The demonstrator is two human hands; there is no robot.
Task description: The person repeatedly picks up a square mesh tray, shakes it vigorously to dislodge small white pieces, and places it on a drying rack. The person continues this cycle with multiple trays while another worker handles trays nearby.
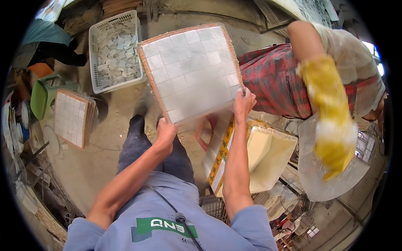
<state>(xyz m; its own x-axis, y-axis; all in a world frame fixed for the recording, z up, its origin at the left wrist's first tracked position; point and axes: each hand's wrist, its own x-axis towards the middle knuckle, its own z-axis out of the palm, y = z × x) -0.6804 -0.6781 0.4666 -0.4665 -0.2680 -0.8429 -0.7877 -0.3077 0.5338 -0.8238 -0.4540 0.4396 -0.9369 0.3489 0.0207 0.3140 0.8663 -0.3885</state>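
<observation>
Between my two hands I hold up a square wood-edged board (190,62) faced with rows of whitish square tiles, tilted in front of me. My left hand (167,133) is closed round its near left corner. Near the right corner, my right hand (244,101) grips the edge with the thumb on top. Both palms' undersides are hidden. Below the board's near edge, part of a red stool (204,133) shows blurred.
A white plastic basket (93,58) of loose tiles stands at the far left. Stacked tiled boards (70,117) lean by a green chair (38,100). At right bends a co-worker in a yellow glove (331,113), beside a foam box (272,157) and a clear curved sheet (312,175).
</observation>
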